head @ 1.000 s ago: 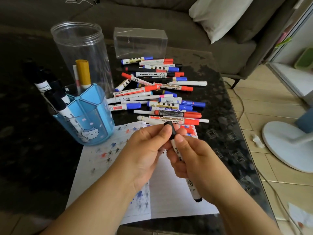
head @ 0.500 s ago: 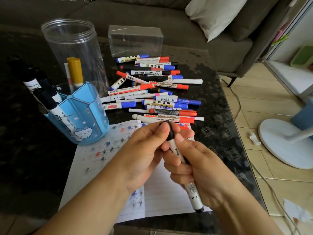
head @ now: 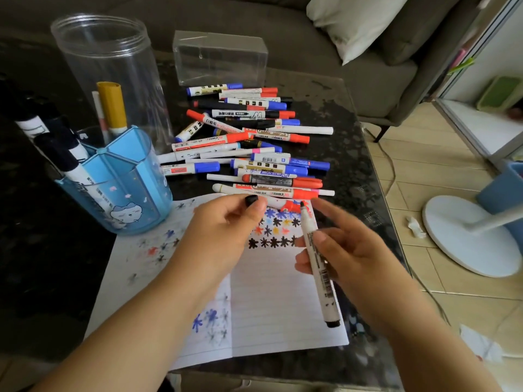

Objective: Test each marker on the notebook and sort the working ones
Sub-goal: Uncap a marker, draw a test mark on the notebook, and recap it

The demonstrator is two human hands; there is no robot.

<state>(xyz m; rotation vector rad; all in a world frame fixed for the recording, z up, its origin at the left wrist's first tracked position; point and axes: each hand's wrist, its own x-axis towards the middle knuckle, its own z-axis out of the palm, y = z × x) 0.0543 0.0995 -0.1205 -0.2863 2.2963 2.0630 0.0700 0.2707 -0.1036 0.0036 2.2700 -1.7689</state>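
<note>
Hands [head: 285, 244] over notebook [head: 271, 301], dark table [head: 348, 154], sofa [head: 325, 41] behind

A grey sofa [head: 368, 89] with a white pillow [head: 359, 21] stands behind the bench [head: 348, 154]; a white fan base [head: 464, 236] sits on the tiled floor [head: 418, 171]

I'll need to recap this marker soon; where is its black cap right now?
The black cap is pinched in the left hand, above the notebook, just left of the marker tip.
</note>
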